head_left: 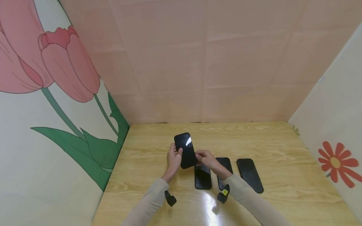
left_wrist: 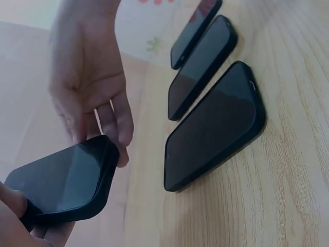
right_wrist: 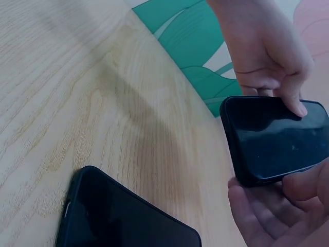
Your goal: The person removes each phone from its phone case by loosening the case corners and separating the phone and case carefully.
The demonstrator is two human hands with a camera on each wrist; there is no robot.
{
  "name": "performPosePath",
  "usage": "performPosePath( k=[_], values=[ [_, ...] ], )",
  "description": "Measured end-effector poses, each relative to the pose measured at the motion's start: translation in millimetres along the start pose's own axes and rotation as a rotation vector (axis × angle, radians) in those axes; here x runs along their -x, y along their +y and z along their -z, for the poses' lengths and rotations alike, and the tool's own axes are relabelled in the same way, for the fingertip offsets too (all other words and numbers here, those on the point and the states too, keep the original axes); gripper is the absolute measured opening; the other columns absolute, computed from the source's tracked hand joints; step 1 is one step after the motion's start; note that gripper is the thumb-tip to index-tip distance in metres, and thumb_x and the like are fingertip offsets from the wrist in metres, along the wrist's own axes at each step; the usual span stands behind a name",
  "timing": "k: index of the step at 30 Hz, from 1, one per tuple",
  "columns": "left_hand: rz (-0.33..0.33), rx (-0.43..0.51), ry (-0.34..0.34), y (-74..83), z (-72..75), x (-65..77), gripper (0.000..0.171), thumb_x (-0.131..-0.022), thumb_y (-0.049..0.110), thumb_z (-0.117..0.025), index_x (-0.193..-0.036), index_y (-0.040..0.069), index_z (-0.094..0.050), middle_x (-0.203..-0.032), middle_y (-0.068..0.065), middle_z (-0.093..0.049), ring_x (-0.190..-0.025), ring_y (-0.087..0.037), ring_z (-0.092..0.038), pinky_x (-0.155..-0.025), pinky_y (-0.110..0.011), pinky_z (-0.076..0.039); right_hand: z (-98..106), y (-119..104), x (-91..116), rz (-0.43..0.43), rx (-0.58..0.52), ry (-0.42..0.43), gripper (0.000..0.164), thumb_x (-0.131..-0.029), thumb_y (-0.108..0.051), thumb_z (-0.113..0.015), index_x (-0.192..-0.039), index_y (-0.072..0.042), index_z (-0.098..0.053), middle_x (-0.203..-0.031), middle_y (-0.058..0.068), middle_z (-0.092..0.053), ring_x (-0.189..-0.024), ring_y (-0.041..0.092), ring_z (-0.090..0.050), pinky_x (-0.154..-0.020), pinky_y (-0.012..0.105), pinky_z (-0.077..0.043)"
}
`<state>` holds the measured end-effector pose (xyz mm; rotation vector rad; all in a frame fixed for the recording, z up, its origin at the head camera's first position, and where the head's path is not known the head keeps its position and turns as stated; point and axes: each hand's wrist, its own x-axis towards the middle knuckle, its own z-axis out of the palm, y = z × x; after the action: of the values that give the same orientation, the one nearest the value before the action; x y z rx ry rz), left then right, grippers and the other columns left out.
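Observation:
My left hand [head_left: 173, 157] grips a black smartphone [head_left: 185, 153] above the table, its thumb lying on the glossy screen. At the phone's lower right edge, my right hand [head_left: 208, 160] pinches the rim. In the right wrist view the right thumb [right_wrist: 304, 184] is by the phone's edge, with its fingers partly underneath. Just below the hands, a second dark phone [head_left: 203, 179] lies screen up on the table. To its right is a third phone [head_left: 224, 164], partly covered by the right forearm. A further phone [head_left: 250, 175] lies farthest right.
The wooden table [head_left: 147, 141] reaches back to a pinkish covered wall [head_left: 169, 62]. A tulip-patterned panel [head_left: 17, 125] rises on the left, a flower-patterned one [head_left: 325, 125] on the right. Small black devices are strapped at both wrists.

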<state>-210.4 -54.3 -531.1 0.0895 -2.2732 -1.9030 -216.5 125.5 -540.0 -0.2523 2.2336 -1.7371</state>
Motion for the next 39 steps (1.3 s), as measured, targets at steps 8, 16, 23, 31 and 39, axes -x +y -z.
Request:
performPosePath(
  k=[8,16,23,31,39],
  values=[
    [0.003,-0.012,0.011,-0.7,1.5,0.1,0.022,-0.096,-0.002,-0.057,-0.118,-0.003,-0.058,-0.102,-0.022,-0.068,-0.092,-0.033,-0.065,-0.083,-0.049,-0.053,-4,-8,4,-0.049,-0.007,0.241,0.019,-0.098,-0.002,-0.059,-0.115,0.007,-0.056,-0.101,0.018,-0.06,-0.089,0.038,-0.063,-0.08,0.051,-0.054],
    [0.006,-0.025,0.022,-1.4,1.4,1.1,0.022,-0.096,-0.001,-0.058,-0.118,-0.003,-0.058,-0.103,-0.022,-0.068,-0.092,-0.033,-0.066,-0.082,-0.049,-0.053,-8,-14,5,-0.005,-0.004,0.235,0.016,-0.095,0.001,-0.061,-0.109,0.007,-0.061,-0.097,0.016,-0.062,-0.081,0.026,-0.063,-0.078,0.046,-0.056],
    [0.001,-0.024,0.018,-0.9,0.3,2.7,0.02,-0.096,0.0,-0.058,-0.116,-0.002,-0.058,-0.102,-0.023,-0.069,-0.088,-0.031,-0.066,-0.077,-0.046,-0.054,-12,-11,4,-0.006,0.031,0.242,0.015,-0.093,0.003,-0.061,-0.107,0.004,-0.063,-0.094,0.013,-0.063,-0.077,0.021,-0.062,-0.074,0.045,-0.055],
    [0.011,-0.041,0.023,-1.9,-1.2,4.8,0.021,-0.097,-0.001,-0.057,-0.118,-0.002,-0.058,-0.107,-0.021,-0.068,-0.097,-0.033,-0.064,-0.085,-0.049,-0.051,-17,-4,3,0.02,0.037,0.283,0.017,-0.089,0.007,-0.063,-0.106,0.005,-0.065,-0.092,0.013,-0.065,-0.08,0.019,-0.06,-0.065,0.024,-0.049],
    [-0.001,-0.044,0.028,-4.4,-2.9,5.7,0.019,-0.096,-0.002,-0.057,-0.116,-0.001,-0.057,-0.107,-0.021,-0.068,-0.095,-0.032,-0.065,-0.082,-0.049,-0.052,-18,-3,3,0.012,0.05,0.293,0.017,-0.089,0.006,-0.064,-0.105,0.004,-0.066,-0.093,0.01,-0.065,-0.082,0.02,-0.06,-0.068,0.027,-0.051]
  ],
)
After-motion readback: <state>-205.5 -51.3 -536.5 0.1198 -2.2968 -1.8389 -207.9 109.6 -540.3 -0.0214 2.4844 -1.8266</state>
